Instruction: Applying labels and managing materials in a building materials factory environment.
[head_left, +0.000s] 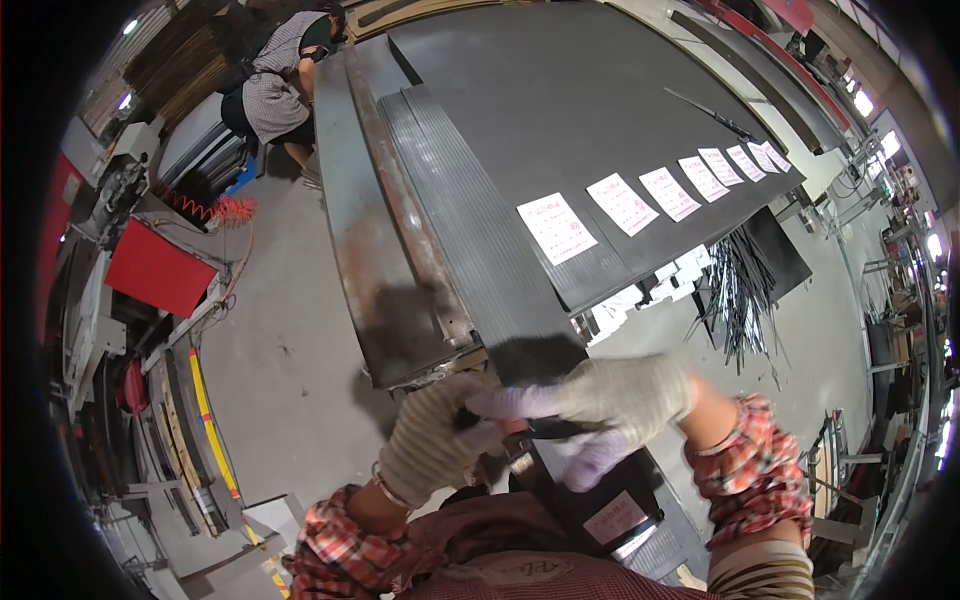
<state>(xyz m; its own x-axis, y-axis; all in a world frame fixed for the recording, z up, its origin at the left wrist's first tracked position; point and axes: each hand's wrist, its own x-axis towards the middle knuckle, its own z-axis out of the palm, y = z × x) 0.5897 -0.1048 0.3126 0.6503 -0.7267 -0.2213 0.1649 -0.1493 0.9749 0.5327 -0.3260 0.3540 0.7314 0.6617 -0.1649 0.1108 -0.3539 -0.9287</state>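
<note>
L hand [432, 440] & R hand [622, 395], gloved, fingers pinch dark strip end [535, 428]; grip blurred, partly hidden.

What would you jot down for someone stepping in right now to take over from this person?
Left hand: gloved, fingers curled around the near end of the dark strips.
Right hand: gloved, reaching across to the same end, fingertips on it.
Things: the ribbed dark strips lie stacked along the long workbench; white paper slips sit in a row on the dark sheet beside them; loose thin rods hang off the far edge.
Done: slips laid out.
Left: the strip end is in hand, not yet set down.
</note>
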